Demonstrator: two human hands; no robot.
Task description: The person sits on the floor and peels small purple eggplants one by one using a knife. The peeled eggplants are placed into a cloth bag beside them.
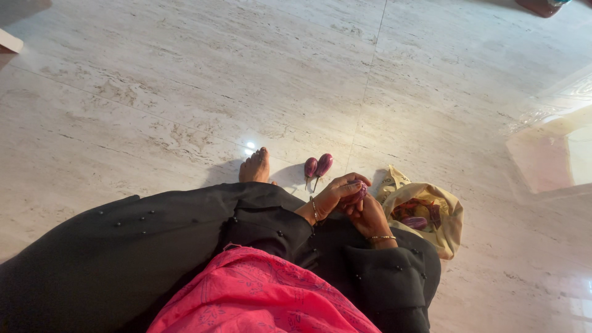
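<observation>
I sit on a marble floor in a black garment with a pink cloth over my lap. My left hand (336, 192) and my right hand (370, 216) meet in front of me, both closed around one small purple eggplant (359, 194). Two more small purple eggplants (317, 166) lie on the floor just beyond my hands, stems pointing toward me. A beige cloth bag (444, 213) lies open to the right of my right hand, with more eggplants inside. My bare foot (256, 168) rests on the floor left of the two eggplants.
Pale veined marble tiles (185, 92) stretch all around. A bright patch of light or a glassy surface (555, 154) lies at the right edge. A dark reddish object (539, 6) shows at the top right corner, and a white edge (9, 42) at the top left.
</observation>
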